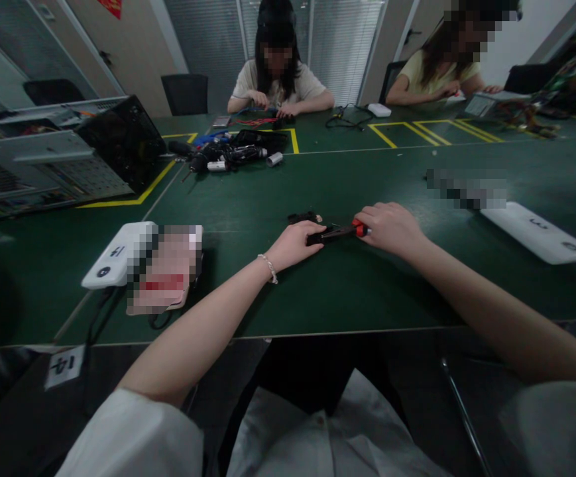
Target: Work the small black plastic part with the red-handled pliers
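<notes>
My left hand [295, 244] is closed on a small black part [320, 236] lying on the green table [347, 291]. My right hand [390, 227] is closed around the red handle of a screwdriver [350, 231], whose dark shaft lies level and points left into the black part. Just behind my left hand, a second small black piece [303, 217] rests on the table. A bead bracelet sits on my left wrist.
A white numbered box [113, 255] lies at the left, another white box [536, 232] at the right. An open computer case [59, 156] stands far left. A pile of black tools and cables [232, 154] lies mid-table. Two people sit at the far side, working.
</notes>
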`<state>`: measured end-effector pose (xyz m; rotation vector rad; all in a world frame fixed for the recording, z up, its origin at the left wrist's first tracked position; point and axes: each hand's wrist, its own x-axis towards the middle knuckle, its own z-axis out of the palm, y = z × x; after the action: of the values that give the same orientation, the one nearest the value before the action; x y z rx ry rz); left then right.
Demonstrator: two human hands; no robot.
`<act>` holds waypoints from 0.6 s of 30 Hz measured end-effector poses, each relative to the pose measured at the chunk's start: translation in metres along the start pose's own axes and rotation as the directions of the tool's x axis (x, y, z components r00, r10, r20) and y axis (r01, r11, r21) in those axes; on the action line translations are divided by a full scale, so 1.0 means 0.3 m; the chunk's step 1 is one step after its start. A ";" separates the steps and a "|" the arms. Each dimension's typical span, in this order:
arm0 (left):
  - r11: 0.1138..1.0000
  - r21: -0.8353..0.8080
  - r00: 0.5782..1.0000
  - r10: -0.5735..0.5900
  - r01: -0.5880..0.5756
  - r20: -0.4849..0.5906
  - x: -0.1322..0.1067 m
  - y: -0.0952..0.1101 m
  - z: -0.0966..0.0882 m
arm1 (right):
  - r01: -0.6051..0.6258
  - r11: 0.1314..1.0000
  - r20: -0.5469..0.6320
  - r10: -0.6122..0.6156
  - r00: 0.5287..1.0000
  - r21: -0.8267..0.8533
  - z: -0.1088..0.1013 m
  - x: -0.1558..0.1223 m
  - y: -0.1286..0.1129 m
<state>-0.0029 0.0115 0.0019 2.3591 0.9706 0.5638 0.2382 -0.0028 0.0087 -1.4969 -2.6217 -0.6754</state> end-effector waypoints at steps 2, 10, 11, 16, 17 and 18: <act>1.000 0.000 1.000 0.011 -0.011 -0.002 0.001 -0.002 0.001 | 0.005 1.000 -0.005 -0.005 1.000 -0.007 -0.004 -0.001 0.001; 1.000 0.016 1.000 0.019 -0.019 -0.012 0.002 -0.010 0.005 | -0.029 0.999 0.000 0.029 1.000 0.021 0.004 -0.001 0.001; 1.000 0.016 1.000 0.017 -0.016 -0.010 0.001 -0.009 0.005 | -0.034 0.999 0.004 0.034 0.999 0.038 0.006 0.000 0.001; 1.000 0.014 1.000 0.023 -0.023 -0.007 0.002 -0.010 0.005 | -0.038 0.998 0.027 0.037 0.999 0.058 0.003 0.002 -0.003; 1.000 0.015 1.000 0.027 -0.026 -0.007 0.003 -0.011 0.006 | -0.036 0.998 0.025 0.035 0.999 0.046 0.000 0.002 -0.004; 0.999 0.016 1.000 0.028 -0.028 -0.007 0.004 -0.012 0.006 | -0.033 0.999 0.019 0.032 0.999 0.029 -0.004 0.001 -0.005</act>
<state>-0.0029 0.0139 -0.0015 2.3895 0.9490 0.5775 0.2365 -0.0036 0.0092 -1.5413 -2.6024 -0.6209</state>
